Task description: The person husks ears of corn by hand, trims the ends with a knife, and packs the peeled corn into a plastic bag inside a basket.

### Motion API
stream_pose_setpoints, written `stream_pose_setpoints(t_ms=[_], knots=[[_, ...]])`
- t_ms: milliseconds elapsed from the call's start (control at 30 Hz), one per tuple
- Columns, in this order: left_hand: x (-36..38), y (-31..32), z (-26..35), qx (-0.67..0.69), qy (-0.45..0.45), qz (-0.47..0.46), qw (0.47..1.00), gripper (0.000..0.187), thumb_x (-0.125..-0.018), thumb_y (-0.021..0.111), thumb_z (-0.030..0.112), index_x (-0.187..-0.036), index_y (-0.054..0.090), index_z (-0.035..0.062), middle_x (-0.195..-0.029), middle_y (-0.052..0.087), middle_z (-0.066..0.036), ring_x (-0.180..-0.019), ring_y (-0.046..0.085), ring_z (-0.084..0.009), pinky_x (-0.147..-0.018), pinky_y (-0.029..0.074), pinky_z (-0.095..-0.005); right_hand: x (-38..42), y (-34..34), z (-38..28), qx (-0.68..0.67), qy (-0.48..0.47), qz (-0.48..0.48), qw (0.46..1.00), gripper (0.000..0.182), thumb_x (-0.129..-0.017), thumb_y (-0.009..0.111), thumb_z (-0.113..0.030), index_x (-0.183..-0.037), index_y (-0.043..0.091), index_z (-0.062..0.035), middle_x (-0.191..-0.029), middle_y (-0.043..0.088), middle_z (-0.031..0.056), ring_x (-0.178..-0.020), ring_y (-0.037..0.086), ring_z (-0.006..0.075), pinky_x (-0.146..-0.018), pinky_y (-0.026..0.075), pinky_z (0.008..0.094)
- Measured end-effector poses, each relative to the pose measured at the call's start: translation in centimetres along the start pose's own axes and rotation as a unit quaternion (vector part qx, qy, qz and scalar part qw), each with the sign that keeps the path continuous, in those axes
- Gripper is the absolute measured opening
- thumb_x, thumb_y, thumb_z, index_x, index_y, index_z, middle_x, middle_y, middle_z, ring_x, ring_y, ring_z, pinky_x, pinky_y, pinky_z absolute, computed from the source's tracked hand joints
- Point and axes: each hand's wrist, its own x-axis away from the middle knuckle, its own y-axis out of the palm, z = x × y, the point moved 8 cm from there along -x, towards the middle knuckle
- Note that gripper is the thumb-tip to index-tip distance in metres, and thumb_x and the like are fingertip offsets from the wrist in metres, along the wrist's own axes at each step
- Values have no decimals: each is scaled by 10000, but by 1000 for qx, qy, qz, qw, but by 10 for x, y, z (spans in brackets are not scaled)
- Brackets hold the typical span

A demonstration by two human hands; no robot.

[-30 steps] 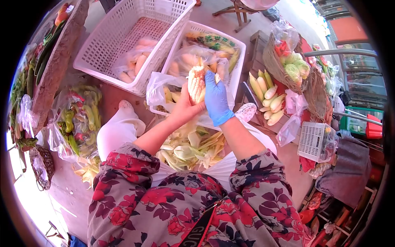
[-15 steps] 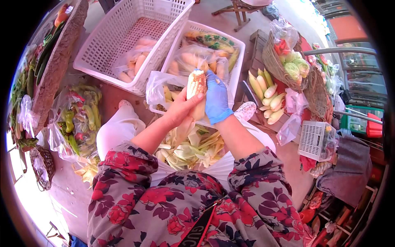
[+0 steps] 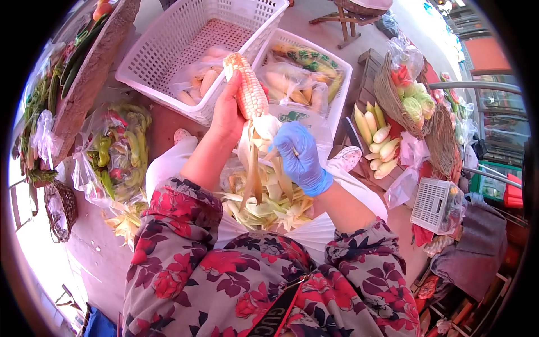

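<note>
My bare left hand [image 3: 227,112] is wrapped round an ear of corn [image 3: 251,95], which stands tilted with its tip up and to the left. Its pale kernels are bare along most of the length. Peeled-back corn husk [image 3: 250,157] hangs down from the lower end. Beside that end, my right hand [image 3: 303,158], in a blue glove, is closed in a fist on the husk; its fingertips are partly hidden. Below both hands, a heap of loose husks [image 3: 264,202] lies between my legs.
A large white crate [image 3: 154,64] with bagged corn stands ahead on the left, against a smaller white crate [image 3: 343,84] with more bags. Corn in husks [image 3: 377,137] lies to the right, near a wicker basket [image 3: 393,92]. Bagged peppers [image 3: 120,154] sit at left.
The ear has come up and left in my left hand, baring more kernels as the husk came down. My right hand has dropped from the tip to the lower end and closed.
</note>
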Motion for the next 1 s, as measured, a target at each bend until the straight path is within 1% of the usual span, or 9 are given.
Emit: stream_pose_setpoints(t_ms=[67, 100, 167, 233, 367, 467, 533, 833, 1000], knots=[[3, 4, 2, -41, 16, -35, 998, 451, -897, 501, 403, -1052, 497, -20, -913, 605, -141, -839, 614, -237, -755, 530, -388, 6, 12, -28, 120, -171, -72, 975, 211, -886, 562, -215, -766, 524, -46, -713, 495, 104, -648, 499, 268, -615, 395, 352], [4, 3, 4, -50, 20, -39, 998, 449, -896, 503, 398, -1058, 494, -20, -918, 603, -139, -841, 614, -234, -759, 528, -384, 8, 13, -28, 130, -186, -86, 970, 210, -894, 556, -248, -836, 549, -47, -734, 502, 83, -666, 503, 218, -625, 393, 314], [8, 2, 3, -70, 22, -48, 996, 446, -893, 505, 390, -1071, 490, -20, -929, 600, -136, -844, 614, -229, -766, 524, -376, 2, 6, -9, -51, 9, -131, 990, 252, -896, 557, -288, -896, 559, -36, -773, 524, 59, -695, 511, 173, -647, 400, 287], [12, 12, 4, -80, 16, -73, 994, 416, -883, 515, 391, -1021, 516, -1, -885, 609, -122, -799, 616, -212, -729, 520, -347, 5, -9, 24, -273, 205, -120, 932, 407, -880, 574, -385, -1018, 553, -2, -873, 559, 23, -781, 523, 109, -715, 426, 258], [15, 16, -17, -137, -17, -122, 983, 488, -851, 558, 377, -1128, 471, -17, -974, 587, -122, -865, 610, -215, -803, 506, -346, -16, -38, 49, -164, 213, 56, 962, 557, -823, 662, -362, -1193, 467, 6, -1051, 530, 48, -952, 509, 111, -849, 418, 252], [19, 25, -34, -182, -13, -140, 973, 511, -808, 632, 360, -1124, 471, -8, -967, 579, -121, -836, 611, -205, -759, 517, -329, -8, 15, 59, -302, 183, -30, 935, 644, -766, 723, -349, -1232, 448, 0, -1135, 502, 60, -1026, 490, 122, -887, 404, 258], [23, 27, -32, -219, 5, -134, 967, 497, -799, 644, 363, -1096, 485, -2, -947, 575, -118, -813, 607, -198, -734, 518, -320, 15, 45, 70, -409, 300, -71, 859, 713, -709, 767, -361, -1241, 448, -10, -1150, 507, 55, -1043, 491, 130, -885, 405, 259], [33, 21, -34, -190, 40, -101, 976, 410, -810, 628, 356, -978, 551, -10, -826, 617, -105, -723, 618, -169, -655, 515, -290, 42, 57, 75, -300, 426, -173, 836, 520, -691, 751, -221, -1112, 540, 0, -987, 582, 53, -884, 551, 134, -774, 460, 253], [30, 16, -53, -187, -87, -123, 971, 432, -835, 569, 396, -968, 540, -14, -771, 610, -123, -665, 622, -204, -610, 527, -313, 48, 58, 79, -198, 391, -175, 881, 467, -681, 691, -193, -1073, 542, 10, -870, 604, 76, -779, 576, 152, -708, 483, 282]])
